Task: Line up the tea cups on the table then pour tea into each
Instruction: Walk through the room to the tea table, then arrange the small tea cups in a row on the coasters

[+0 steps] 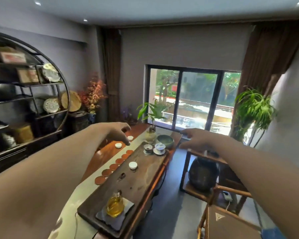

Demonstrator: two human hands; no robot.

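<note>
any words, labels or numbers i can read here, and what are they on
No text here can be read.
Box at lower right: a pale triangular logo, no legible letters.
Shelf boxes: red and white labels, too blurred to read.
Red sign outside the window: too small to read.
Lidded cup: blue pattern only, no text.

Both forearms bare here, no sleeves showing; left hand [116,131] and right hand [196,139] ungloved, ringless

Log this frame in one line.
left hand: open, over two small white tea cups | right hand: open, empty | glass tea pitcher: untouched
</note>
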